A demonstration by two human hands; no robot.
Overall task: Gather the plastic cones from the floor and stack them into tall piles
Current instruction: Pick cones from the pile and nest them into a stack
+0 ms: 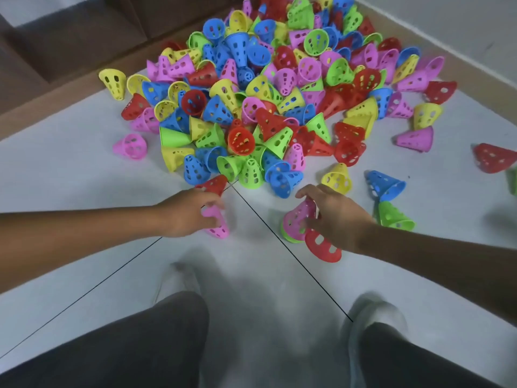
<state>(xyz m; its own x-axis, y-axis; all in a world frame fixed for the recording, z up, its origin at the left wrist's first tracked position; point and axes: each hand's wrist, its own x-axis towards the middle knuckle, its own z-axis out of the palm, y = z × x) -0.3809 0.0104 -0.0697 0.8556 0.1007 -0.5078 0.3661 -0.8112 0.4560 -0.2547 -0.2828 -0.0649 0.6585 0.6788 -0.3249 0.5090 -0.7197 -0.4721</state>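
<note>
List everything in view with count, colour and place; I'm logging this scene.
cone heap: too many to count; red, blue, green, yellow, pink; floor, centre to far.
pink cone: one; in left hand.
pink-on-green stack: two; under right hand.
red cone: one; beside that stack.
floor: pale tiles, dark joints.
left hand: one; gripping.
right hand: one; on stack.
legs: two, dark trousers; bottom.

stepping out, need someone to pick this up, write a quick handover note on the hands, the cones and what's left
Left hand: closed on a single pink cone.
Right hand: gripping a short pink-on-green stack, with a red cone lying against it.
Main heap of cones lies loose on the floor, strays around its edge.
Done: barely a start, no tall pile.
Left: nearly everything.
</note>
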